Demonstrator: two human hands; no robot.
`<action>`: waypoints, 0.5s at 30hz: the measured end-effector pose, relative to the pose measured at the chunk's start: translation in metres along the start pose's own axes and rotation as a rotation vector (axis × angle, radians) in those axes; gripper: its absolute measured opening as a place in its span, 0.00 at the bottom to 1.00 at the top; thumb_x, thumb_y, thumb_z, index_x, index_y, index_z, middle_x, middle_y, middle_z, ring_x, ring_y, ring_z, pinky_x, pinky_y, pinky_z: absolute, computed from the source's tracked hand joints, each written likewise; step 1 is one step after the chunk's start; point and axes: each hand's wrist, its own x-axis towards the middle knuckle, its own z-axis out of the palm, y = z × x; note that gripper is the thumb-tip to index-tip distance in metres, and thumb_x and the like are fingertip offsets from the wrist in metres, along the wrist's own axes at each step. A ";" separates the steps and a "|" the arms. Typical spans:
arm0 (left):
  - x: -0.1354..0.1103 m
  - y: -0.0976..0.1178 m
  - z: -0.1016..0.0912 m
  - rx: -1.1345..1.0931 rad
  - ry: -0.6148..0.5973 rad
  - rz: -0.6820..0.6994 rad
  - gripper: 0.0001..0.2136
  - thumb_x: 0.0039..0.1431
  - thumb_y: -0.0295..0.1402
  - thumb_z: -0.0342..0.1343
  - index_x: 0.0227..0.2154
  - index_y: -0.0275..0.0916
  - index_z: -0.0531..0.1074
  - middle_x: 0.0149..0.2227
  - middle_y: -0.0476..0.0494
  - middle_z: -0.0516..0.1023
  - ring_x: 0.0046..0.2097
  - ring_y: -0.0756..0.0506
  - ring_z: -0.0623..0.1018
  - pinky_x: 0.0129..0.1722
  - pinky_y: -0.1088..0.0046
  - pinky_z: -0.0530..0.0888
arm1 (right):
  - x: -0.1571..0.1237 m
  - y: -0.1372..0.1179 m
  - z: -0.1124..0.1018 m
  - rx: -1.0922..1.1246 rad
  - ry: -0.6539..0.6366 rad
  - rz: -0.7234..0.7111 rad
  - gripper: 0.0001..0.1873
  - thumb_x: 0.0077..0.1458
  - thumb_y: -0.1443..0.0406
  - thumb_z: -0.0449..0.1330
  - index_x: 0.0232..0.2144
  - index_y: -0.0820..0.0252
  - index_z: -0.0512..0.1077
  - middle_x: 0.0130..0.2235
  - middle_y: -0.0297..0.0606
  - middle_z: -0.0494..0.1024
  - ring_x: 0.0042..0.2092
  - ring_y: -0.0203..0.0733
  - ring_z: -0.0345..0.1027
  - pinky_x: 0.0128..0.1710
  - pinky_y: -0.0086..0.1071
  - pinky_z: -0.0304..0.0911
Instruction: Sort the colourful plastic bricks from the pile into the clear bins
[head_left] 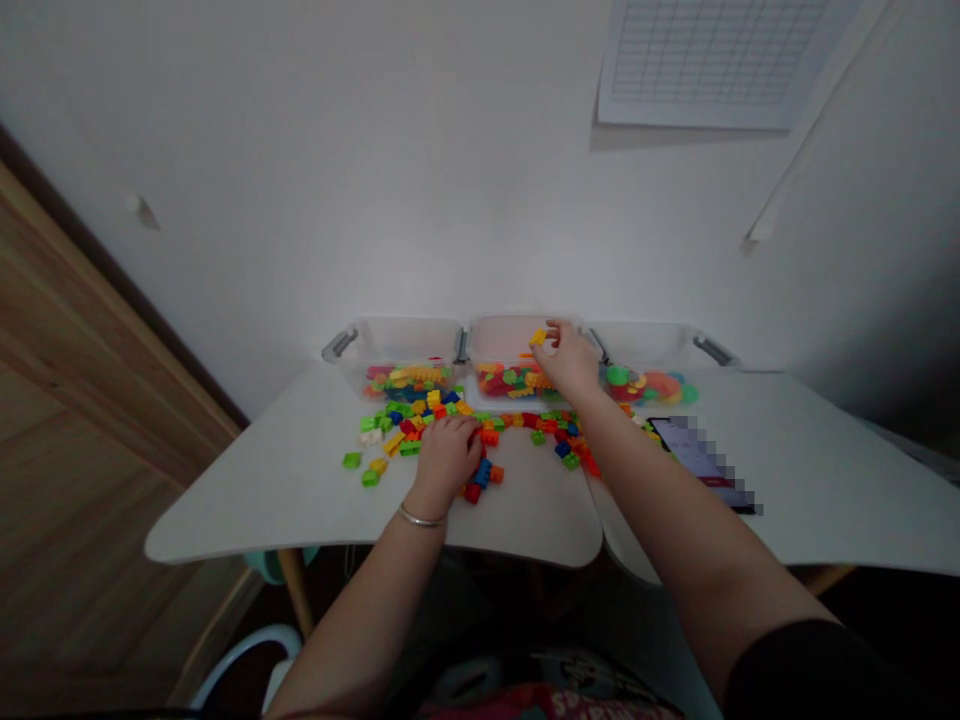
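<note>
My right hand is raised over the middle clear bin, pinching a yellow toy building brick between thumb and fingers. Below and to the left, my left hand is low over the table, its fingers curled round a small cluster of toy bricks in red, blue and orange. The fingers partly hide this cluster, so I cannot tell how its pieces join. Loose green, yellow, white and blue bricks lie around the left hand. More bricks are spread under my right forearm.
A left bin and a right bin flank the middle one against the wall, all with colourful plastic pieces inside. A phone lies on the white table, right of my forearm. Two tabletops meet at a seam.
</note>
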 end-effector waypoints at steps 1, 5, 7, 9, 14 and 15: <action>0.000 0.000 0.000 0.001 0.000 0.000 0.12 0.61 0.32 0.51 0.44 0.41 0.77 0.48 0.43 0.79 0.50 0.40 0.75 0.51 0.58 0.69 | -0.001 -0.001 0.000 -0.021 -0.017 0.013 0.25 0.52 0.57 0.60 0.52 0.59 0.67 0.45 0.41 0.79 0.47 0.51 0.71 0.50 0.46 0.62; 0.000 0.001 -0.001 -0.007 0.002 0.008 0.13 0.61 0.32 0.51 0.44 0.41 0.77 0.48 0.44 0.79 0.50 0.40 0.75 0.51 0.59 0.69 | -0.001 -0.004 -0.001 -0.058 -0.020 0.053 0.25 0.51 0.57 0.60 0.51 0.58 0.68 0.46 0.41 0.80 0.48 0.52 0.72 0.50 0.46 0.62; 0.000 0.001 -0.001 -0.008 0.003 0.004 0.13 0.61 0.32 0.51 0.44 0.41 0.77 0.48 0.44 0.79 0.50 0.40 0.75 0.51 0.59 0.69 | 0.000 -0.003 -0.001 -0.050 -0.012 0.054 0.25 0.50 0.57 0.62 0.51 0.58 0.69 0.46 0.41 0.80 0.48 0.52 0.72 0.50 0.47 0.62; -0.001 0.001 -0.001 -0.009 0.005 -0.001 0.13 0.62 0.32 0.50 0.44 0.41 0.77 0.48 0.44 0.79 0.50 0.40 0.75 0.51 0.58 0.69 | 0.000 -0.001 0.000 -0.016 -0.004 0.031 0.24 0.50 0.58 0.62 0.49 0.58 0.69 0.46 0.41 0.80 0.48 0.51 0.71 0.50 0.48 0.61; -0.001 0.001 -0.001 -0.017 0.003 0.002 0.13 0.62 0.32 0.50 0.44 0.42 0.77 0.48 0.43 0.79 0.50 0.40 0.75 0.52 0.59 0.69 | -0.003 0.007 0.004 0.068 0.054 -0.034 0.19 0.51 0.61 0.61 0.46 0.58 0.70 0.44 0.42 0.79 0.46 0.49 0.71 0.51 0.47 0.61; -0.001 0.001 -0.001 -0.013 0.003 0.001 0.13 0.62 0.32 0.50 0.44 0.42 0.77 0.48 0.43 0.79 0.50 0.40 0.75 0.52 0.59 0.69 | -0.004 0.009 0.004 0.080 0.070 -0.042 0.18 0.51 0.61 0.60 0.46 0.58 0.71 0.43 0.42 0.79 0.45 0.49 0.71 0.51 0.47 0.61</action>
